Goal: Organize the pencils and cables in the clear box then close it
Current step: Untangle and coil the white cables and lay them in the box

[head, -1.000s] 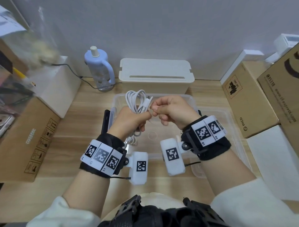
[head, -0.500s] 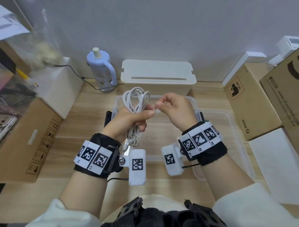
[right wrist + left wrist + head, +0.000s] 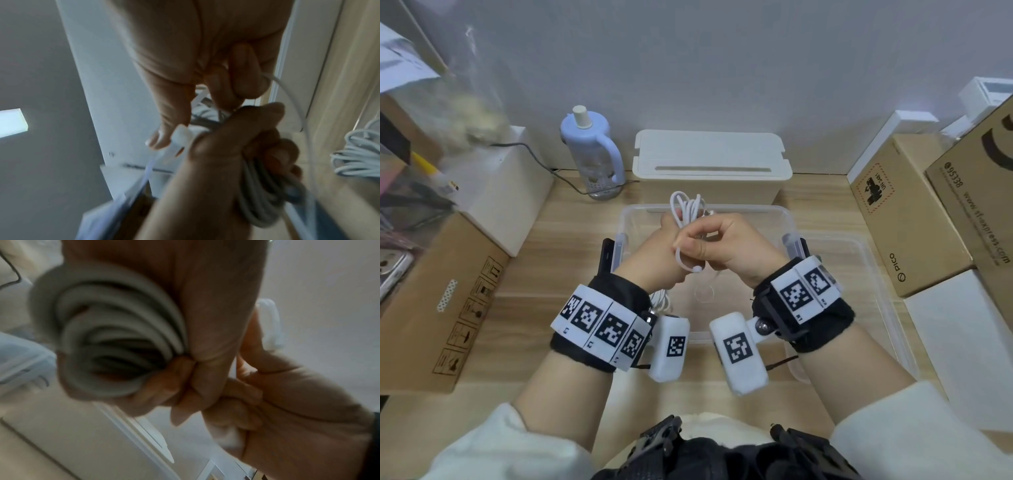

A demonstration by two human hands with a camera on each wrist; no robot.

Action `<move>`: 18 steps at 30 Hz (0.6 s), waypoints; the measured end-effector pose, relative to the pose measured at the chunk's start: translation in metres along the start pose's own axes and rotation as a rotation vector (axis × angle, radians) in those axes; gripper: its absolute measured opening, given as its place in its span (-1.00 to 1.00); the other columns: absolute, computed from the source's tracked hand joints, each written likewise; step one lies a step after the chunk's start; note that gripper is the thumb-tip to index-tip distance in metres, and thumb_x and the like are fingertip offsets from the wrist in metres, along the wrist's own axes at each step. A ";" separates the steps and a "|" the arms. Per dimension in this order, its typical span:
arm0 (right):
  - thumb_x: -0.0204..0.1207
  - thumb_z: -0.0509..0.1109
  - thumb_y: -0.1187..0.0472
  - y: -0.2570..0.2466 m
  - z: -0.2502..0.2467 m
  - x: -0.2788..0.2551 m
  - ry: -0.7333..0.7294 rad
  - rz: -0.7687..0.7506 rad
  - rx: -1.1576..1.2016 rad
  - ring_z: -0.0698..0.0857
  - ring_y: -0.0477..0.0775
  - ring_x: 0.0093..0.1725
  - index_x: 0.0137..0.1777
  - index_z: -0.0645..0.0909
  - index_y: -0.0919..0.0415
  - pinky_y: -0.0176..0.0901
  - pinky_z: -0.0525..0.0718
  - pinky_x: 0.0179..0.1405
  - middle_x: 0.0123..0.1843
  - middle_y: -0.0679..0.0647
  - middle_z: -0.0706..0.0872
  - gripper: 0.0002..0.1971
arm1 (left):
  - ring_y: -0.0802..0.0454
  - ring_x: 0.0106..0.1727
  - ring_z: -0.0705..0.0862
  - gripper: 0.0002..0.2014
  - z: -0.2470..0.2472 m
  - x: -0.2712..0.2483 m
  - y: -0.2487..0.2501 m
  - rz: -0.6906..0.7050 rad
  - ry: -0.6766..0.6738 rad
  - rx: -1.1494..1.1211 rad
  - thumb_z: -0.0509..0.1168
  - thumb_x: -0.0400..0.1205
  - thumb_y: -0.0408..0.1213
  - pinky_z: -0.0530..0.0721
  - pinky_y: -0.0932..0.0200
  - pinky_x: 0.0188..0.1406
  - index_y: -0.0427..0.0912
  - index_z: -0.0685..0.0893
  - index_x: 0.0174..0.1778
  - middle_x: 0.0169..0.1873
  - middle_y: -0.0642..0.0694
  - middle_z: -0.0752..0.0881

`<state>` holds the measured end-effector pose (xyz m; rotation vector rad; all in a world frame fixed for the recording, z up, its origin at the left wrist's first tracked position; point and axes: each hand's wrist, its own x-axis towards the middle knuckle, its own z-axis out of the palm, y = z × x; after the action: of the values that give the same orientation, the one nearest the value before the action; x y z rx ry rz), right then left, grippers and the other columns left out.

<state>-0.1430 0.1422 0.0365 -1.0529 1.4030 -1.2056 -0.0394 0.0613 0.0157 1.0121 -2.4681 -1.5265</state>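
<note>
White cable (image 3: pixel 688 209) sits bundled in our left hand (image 3: pixel 654 253), fist keeping its loops together, while our right hand (image 3: pixel 722 246) pinches the loose end to wrap it; clear box (image 3: pixel 787 219) waits open beneath both hands.

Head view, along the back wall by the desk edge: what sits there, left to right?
White box with the black cord → pale blue bottle → white slotted box → brown PICO carton → large cardboard box printed 95338.
</note>
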 end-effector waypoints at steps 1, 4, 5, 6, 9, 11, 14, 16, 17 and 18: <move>0.45 0.38 0.41 0.001 0.002 0.001 0.031 0.002 -0.001 0.50 -0.27 -0.65 -0.25 0.66 0.24 -0.58 0.33 -0.65 -0.63 -0.19 0.64 -0.90 | 0.08 -0.48 0.56 -0.59 0.000 0.001 0.001 -0.001 -0.017 0.067 0.23 0.51 -0.24 0.50 0.26 -0.61 -0.26 0.43 0.27 -0.17 -0.22 0.56; 0.44 0.42 0.35 0.006 0.009 0.005 0.156 0.050 0.076 0.39 -0.23 -0.70 -0.30 0.68 0.19 -0.54 0.27 -0.70 -0.64 -0.16 0.61 -0.88 | -0.19 -0.18 0.68 -0.61 0.005 0.002 0.005 0.019 -0.020 0.207 0.19 0.43 -0.36 0.72 -0.05 -0.24 -0.26 0.48 0.20 -0.03 -0.27 0.63; 0.43 0.44 0.31 0.008 0.010 0.007 0.204 0.072 0.103 0.31 -0.22 -0.70 -0.30 0.69 0.16 -0.49 0.22 -0.72 -0.64 -0.15 0.59 -0.89 | -0.23 -0.09 0.69 -0.60 0.008 0.002 0.007 0.005 -0.017 0.270 0.19 0.42 -0.38 0.72 -0.13 -0.11 -0.26 0.49 0.20 -0.03 -0.28 0.68; 0.42 0.46 0.28 0.011 0.010 0.009 0.252 0.093 0.132 0.26 -0.22 -0.71 -0.29 0.71 0.16 -0.46 0.19 -0.73 -0.66 -0.15 0.56 -0.92 | -0.22 -0.03 0.70 -0.59 0.010 0.002 0.007 -0.005 0.006 0.378 0.18 0.45 -0.40 0.70 -0.11 -0.03 -0.26 0.48 0.25 0.01 -0.27 0.70; 0.40 0.47 0.25 0.014 0.013 0.012 0.352 0.149 0.240 0.21 -0.22 -0.73 -0.26 0.72 0.20 -0.43 0.12 -0.76 -0.61 -0.04 0.48 -0.95 | -0.18 0.04 0.69 -0.30 0.016 0.002 0.007 -0.032 0.140 0.696 0.16 0.55 -0.34 0.61 0.03 -0.10 -0.24 0.01 0.60 0.28 -0.23 0.62; 0.43 0.45 0.24 0.015 0.012 0.015 0.384 0.159 0.325 0.16 -0.20 -0.73 -0.28 0.70 0.19 -0.44 0.06 -0.75 -0.56 0.04 0.41 -0.92 | -0.18 -0.10 0.67 -0.40 0.016 0.001 0.008 0.016 0.176 0.755 0.15 0.56 -0.29 0.52 0.09 -0.28 -0.25 0.18 0.54 0.06 -0.24 0.67; 0.46 0.42 0.23 0.015 0.003 0.017 0.452 0.164 0.427 0.18 -0.22 -0.75 -0.28 0.67 0.20 -0.44 0.05 -0.76 -0.62 -0.03 0.43 -0.89 | -0.18 -0.17 0.64 -0.67 0.014 -0.003 0.009 0.052 0.201 0.651 0.19 0.54 -0.18 0.43 0.08 -0.36 -0.20 0.45 0.21 -0.22 -0.14 0.64; 0.47 0.40 0.22 0.013 -0.003 0.016 0.453 0.160 0.453 0.19 -0.22 -0.75 -0.25 0.65 0.22 -0.42 0.07 -0.79 -0.58 -0.01 0.44 -0.89 | -0.20 -0.14 0.66 -0.90 0.013 -0.007 0.009 0.101 0.248 0.609 0.21 0.53 -0.16 0.46 0.06 -0.35 -0.10 0.47 -0.16 -0.27 -0.13 0.64; 0.47 0.39 0.22 0.012 -0.004 0.015 0.436 0.155 0.442 0.18 -0.22 -0.75 -0.25 0.64 0.22 -0.42 0.07 -0.79 -0.57 -0.02 0.44 -0.89 | -0.23 -0.15 0.66 -0.85 0.014 -0.008 0.009 0.111 0.266 0.573 0.21 0.53 -0.17 0.48 0.04 -0.35 -0.07 0.41 -0.31 -0.31 -0.13 0.63; 0.48 0.38 0.22 0.011 -0.005 0.013 0.419 0.143 0.419 0.17 -0.23 -0.75 -0.26 0.64 0.20 -0.42 0.08 -0.79 -0.58 -0.05 0.45 -0.88 | -0.25 -0.17 0.65 -0.79 0.015 -0.009 0.008 0.129 0.276 0.538 0.21 0.54 -0.18 0.51 0.01 -0.34 -0.08 0.36 -0.37 -0.33 -0.15 0.62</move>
<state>-0.1499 0.1314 0.0239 -0.4163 1.4180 -1.5863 -0.0424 0.0798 0.0174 1.0098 -2.7196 -0.6363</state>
